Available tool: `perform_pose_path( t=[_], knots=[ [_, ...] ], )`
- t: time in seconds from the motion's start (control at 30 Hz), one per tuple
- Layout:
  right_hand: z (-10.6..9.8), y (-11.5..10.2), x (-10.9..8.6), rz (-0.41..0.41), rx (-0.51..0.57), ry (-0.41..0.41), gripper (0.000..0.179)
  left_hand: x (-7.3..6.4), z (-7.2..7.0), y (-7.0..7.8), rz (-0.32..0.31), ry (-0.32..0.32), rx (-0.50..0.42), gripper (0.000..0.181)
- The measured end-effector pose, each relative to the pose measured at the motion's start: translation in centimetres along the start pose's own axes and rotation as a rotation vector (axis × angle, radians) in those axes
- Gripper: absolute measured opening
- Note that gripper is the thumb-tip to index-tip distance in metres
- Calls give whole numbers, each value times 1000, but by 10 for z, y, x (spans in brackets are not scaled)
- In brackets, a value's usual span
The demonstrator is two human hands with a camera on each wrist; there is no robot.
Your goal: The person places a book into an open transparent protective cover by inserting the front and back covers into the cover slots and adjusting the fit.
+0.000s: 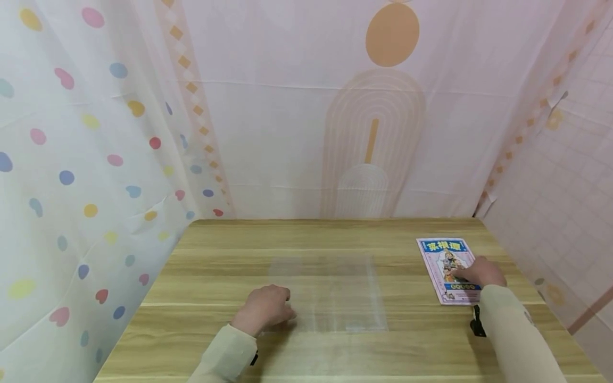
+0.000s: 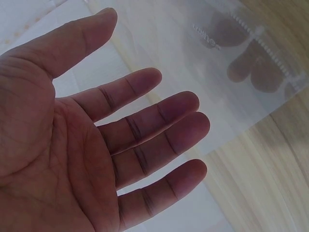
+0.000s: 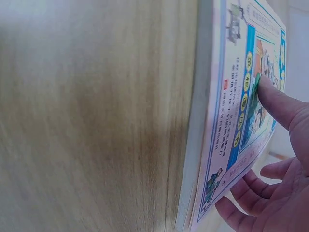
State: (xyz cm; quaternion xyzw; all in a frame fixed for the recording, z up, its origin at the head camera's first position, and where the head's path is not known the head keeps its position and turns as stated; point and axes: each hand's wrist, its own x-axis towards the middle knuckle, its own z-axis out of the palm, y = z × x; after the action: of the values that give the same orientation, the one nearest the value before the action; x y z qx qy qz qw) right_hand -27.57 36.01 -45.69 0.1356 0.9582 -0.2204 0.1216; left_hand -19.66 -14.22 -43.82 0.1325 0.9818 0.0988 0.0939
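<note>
Patterned cloth (image 1: 273, 133) is hanging beyond the fingers (image 2: 183, 135), behind a wooden tabletop (image 1: 354, 359). I am holding the left hand (image 1: 265, 308) with its fingers loosely spread and gripping nothing; a clear plastic sheet (image 1: 335, 292) is lying beneath and to the right of them (I cannot tell whether they are touching it). With the right hand (image 1: 486, 272) I am gripping a colourful book (image 1: 438, 268), thumb resting on its cover, other fingers curling at the side edge.

Both sleeves (image 1: 517, 335) are pale cream, with small black devices (image 1: 477, 324) beneath.
</note>
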Motion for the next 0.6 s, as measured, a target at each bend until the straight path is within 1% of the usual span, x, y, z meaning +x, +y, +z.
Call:
perform_pose_path(
  t=[0.17,0.37,0.47,0.6],
  knots=[
    [0,5,3,10,87,-26,75,0,0,0,2,-5,-2,20],
    [-2,2,1,102,180,-22,77,1,0,-1,1,-3,4,20],
    [-2,1,1,116,187,-13,77,2,1,-1,3,-3,3,20],
    [0,1,1,101,152,20,66,2,1,-1,9,-2,-1,21]
  ],
)
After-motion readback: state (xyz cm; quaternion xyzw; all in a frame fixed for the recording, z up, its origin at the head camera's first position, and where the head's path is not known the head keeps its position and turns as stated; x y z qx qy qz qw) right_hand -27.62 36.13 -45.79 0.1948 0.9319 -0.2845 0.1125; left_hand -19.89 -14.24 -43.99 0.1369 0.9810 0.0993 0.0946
